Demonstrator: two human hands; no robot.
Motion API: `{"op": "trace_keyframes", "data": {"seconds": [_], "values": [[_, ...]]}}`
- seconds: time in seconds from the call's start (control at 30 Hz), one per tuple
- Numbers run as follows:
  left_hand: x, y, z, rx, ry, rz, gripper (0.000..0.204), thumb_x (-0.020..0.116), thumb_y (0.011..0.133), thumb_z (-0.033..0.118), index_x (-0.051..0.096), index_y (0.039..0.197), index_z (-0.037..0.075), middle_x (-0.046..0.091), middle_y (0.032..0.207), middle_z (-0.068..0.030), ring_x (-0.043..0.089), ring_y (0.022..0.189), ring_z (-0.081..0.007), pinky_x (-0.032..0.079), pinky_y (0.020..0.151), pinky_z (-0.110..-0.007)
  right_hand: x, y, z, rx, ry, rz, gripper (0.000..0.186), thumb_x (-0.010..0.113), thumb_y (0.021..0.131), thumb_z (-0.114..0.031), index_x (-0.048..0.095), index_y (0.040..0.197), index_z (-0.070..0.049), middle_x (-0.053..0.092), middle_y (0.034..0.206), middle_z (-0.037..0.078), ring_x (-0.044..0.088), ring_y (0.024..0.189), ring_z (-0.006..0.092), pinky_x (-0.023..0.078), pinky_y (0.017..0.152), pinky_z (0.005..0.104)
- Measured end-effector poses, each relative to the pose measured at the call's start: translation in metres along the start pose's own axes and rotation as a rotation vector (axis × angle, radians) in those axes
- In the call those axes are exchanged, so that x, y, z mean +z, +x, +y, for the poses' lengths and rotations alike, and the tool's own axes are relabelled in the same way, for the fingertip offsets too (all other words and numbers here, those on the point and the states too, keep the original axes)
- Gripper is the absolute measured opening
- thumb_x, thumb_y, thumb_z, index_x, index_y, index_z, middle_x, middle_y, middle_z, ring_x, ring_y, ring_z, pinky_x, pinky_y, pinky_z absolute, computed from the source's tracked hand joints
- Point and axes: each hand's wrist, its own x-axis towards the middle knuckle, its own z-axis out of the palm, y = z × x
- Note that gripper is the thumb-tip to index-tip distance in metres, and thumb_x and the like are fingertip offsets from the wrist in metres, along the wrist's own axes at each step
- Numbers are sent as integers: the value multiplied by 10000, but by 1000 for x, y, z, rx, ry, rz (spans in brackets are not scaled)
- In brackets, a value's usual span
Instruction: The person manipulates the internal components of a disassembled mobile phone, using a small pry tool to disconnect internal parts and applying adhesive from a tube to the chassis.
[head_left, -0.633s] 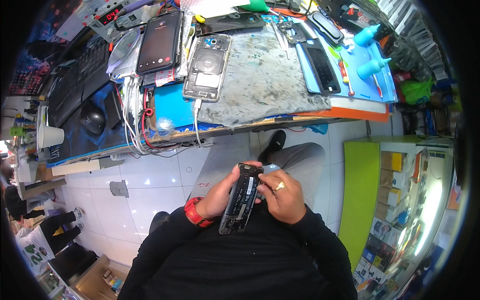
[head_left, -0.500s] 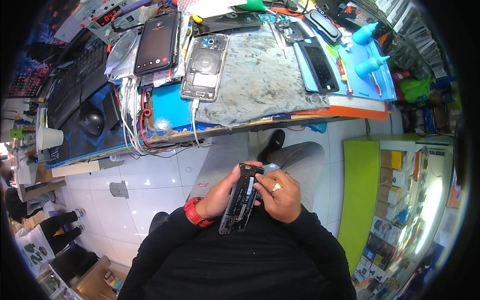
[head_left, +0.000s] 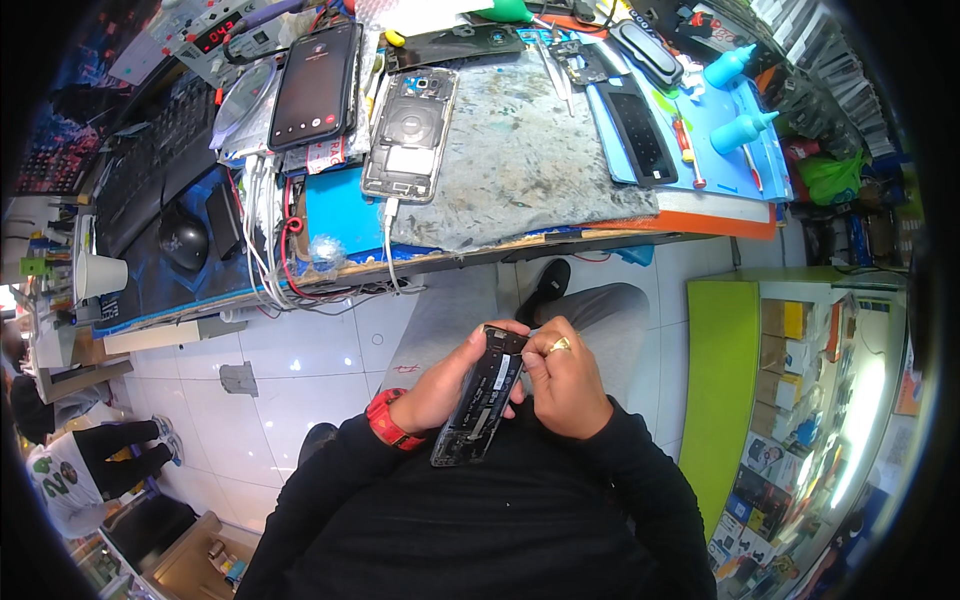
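An opened phone body (head_left: 475,410), black with a white label and exposed parts, is held over my lap. My left hand (head_left: 434,390) grips it along the left side, fingertips behind its top end; a red watch is on that wrist. My right hand (head_left: 562,385), with a gold ring, pinches at the upper right edge of the phone, and what is between those fingertips is too small to make out.
A cluttered bench (head_left: 520,175) lies ahead with an opened phone (head_left: 412,130) on a white cable, another phone (head_left: 312,85), black panels, tools, blue bottles (head_left: 740,132) and a mouse (head_left: 180,240). A green-edged display case (head_left: 720,380) stands right; another person's legs (head_left: 125,450) are at left.
My right hand has lifted slightly, its fingers curled tighter toward the phone's right edge. The phone and my left hand have shifted a little left at the lower end.
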Motion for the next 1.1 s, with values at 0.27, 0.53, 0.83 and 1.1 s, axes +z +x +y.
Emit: {"op": "trace_keyframes", "data": {"seconds": [0.27, 0.53, 0.83, 1.1], "values": [[4, 0, 8, -47, 44, 32, 610, 266, 1107, 554, 376, 1493, 95, 592, 1173, -101, 658, 909, -163, 607, 780, -342, -17, 6, 3, 97, 254, -138, 57, 509, 1018, 0, 551, 981, 15, 541, 1044, 132, 638, 861, 217, 535, 781, 334], [0, -3, 12, -87, 67, 61, 621, 273, 1100, 572, 403, 1471, 91, 602, 1169, -93, 652, 896, -146, 603, 761, -323, -7, -3, 10, 340, 704, -158, 62, 453, 1074, -50, 510, 1073, -26, 599, 1134, 98, 606, 931, 133, 506, 837, 287], [-4, -4, 13, -110, 111, 21, 610, 271, 1108, 544, 414, 1484, 85, 592, 1186, -92, 648, 898, -147, 589, 745, -318, -6, -2, 9, 391, 711, -112, 122, 439, 1095, -75, 532, 1102, 3, 652, 1039, 98, 641, 890, 128, 531, 821, 276], [-6, -6, 14, -124, 88, 1, 597, 272, 1112, 529, 408, 1497, 94, 606, 1207, -105, 647, 901, -149, 584, 757, -316, -5, -1, 9, 427, 894, -22, 118, 457, 1103, -114, 496, 1084, -4, 632, 1004, 94, 589, 887, 123, 513, 850, 303]]}}
